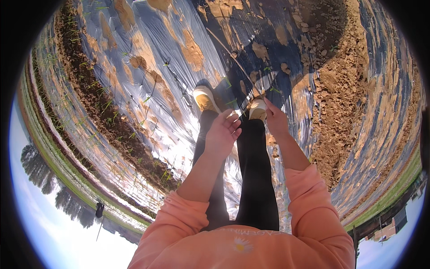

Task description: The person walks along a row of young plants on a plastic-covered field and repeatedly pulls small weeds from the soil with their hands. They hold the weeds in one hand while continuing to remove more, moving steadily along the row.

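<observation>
My right hand [277,121] grips the near end of a long, thin stick [239,64]. The stick slants away to the upper left, over the dark plastic mulch film [210,43] on the ground. My left hand [223,132] hovers in front of my legs with its fingers loosely curled and slightly apart; nothing shows in it. Just beyond the hands, small green shoots [275,90] poke up from the film. My two light shoes, the left one [204,99] and the right one [257,109], stand on the film.
Clods of bare soil [339,111] fill a furrow on the right. A darker furrow [107,117] with green seedlings curves along the left. Loose soil patches [192,50] lie on the film. A dark figure, probably a person [99,209], stands far off at the left.
</observation>
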Available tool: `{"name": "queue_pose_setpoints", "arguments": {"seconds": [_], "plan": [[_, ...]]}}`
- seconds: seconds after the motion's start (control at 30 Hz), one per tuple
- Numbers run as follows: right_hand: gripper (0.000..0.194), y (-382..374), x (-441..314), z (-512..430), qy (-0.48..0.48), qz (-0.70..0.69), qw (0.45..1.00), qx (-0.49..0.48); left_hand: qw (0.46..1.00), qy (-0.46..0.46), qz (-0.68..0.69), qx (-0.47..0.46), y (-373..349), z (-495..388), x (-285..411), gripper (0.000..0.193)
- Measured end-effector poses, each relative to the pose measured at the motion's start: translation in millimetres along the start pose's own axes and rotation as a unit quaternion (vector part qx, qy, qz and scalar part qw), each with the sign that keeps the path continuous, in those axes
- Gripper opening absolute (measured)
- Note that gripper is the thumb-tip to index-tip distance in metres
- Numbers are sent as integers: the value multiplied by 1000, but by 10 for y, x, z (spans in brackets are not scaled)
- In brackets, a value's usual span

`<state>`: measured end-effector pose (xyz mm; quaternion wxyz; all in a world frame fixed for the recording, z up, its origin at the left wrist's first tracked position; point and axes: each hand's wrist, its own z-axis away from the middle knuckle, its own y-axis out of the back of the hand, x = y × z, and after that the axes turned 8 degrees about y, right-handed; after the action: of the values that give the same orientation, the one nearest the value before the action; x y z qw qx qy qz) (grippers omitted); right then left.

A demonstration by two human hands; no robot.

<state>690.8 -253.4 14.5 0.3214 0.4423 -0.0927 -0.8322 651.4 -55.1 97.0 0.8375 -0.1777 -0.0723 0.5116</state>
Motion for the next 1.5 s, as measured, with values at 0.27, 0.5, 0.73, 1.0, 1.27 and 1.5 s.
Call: {"name": "queue_pose_setpoints", "arguments": {"seconds": [0.27,0.5,0.73,1.0,1.27,1.5], "plan": [[33,-41,11,-5,-54,7,998,-42,997,17,61,-37,142,0,15,29],[34,-34,-3,-33,-70,60,994,-66,997,7,54,-49,220,-63,25,27],[32,-35,59,36,-19,16,999,-35,994,-11,104,-41,311,-206,43,29],[35,89,167,-29,-78,35,993,-85,982,-82,164,-49,549,-589,78,27],[34,216,264,147,-31,75,994,-74,975,-96,186,-71,645,-842,8,28],[34,179,401,81,6,75,996,-40,977,-98,171,-81,572,-861,138,28]]}}
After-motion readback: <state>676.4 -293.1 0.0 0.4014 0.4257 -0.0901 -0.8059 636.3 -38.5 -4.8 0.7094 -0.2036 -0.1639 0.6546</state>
